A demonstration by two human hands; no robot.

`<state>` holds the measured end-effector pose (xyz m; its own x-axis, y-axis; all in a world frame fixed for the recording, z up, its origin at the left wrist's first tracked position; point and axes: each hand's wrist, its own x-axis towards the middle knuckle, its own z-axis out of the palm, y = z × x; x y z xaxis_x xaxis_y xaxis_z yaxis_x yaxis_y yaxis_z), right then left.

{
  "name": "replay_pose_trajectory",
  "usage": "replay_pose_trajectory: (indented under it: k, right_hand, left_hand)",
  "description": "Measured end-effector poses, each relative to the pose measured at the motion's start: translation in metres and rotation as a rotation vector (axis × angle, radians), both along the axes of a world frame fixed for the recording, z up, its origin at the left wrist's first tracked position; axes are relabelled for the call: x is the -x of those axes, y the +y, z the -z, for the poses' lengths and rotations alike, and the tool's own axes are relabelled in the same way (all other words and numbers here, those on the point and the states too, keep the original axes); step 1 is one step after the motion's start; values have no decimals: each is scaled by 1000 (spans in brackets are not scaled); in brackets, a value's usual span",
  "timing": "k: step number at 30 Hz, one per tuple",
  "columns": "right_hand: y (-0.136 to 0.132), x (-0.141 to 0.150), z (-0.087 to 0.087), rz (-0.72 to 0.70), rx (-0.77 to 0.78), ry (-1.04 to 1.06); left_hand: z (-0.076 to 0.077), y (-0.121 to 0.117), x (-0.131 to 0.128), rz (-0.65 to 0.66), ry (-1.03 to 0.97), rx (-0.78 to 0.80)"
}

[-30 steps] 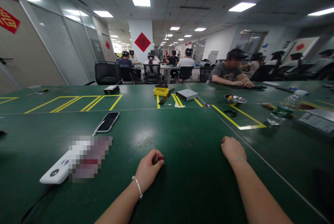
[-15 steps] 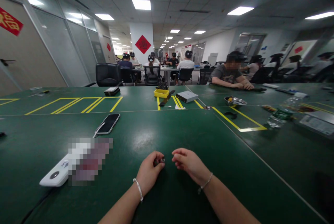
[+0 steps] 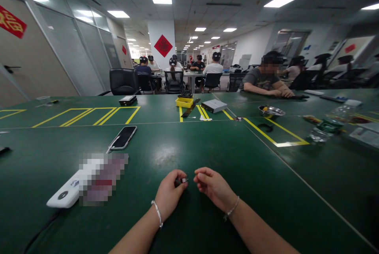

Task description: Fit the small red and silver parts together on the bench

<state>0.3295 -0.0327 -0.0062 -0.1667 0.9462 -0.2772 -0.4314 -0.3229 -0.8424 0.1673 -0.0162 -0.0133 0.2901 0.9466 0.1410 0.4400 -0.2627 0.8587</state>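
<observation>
While pinched in the left hand (image 3: 169,190), a small dark part (image 3: 181,181) with a bright metal end; right hand (image 3: 212,187) just beside, fingers loosely curled, empty.

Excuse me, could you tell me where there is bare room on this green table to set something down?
Bare green mat lies between the black smartphone and your right hand; the far edge crowds around the yellow plastic tray.

Black smartphone (image 3: 122,137) on green workbench (image 3: 251,206), white handheld device (image 3: 63,195) nearer; yellow tray (image 3: 184,102), steel dish (image 3: 271,111) farther off.
</observation>
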Motion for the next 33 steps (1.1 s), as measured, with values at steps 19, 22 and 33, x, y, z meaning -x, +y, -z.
replay_pose_trajectory:
  k: [19,22,33]
  right_hand:
    - [2,9,5,84,-56,-181]
    - [2,9,6,89,-91,-199]
    - [1,16,6,167,-173,-348]
  left_hand:
    - [-1,-3,-3,0,22,-95]
    - [-2,-5,-3,6,31,-100]
    - [-4,-6,-5,-7,45,-117]
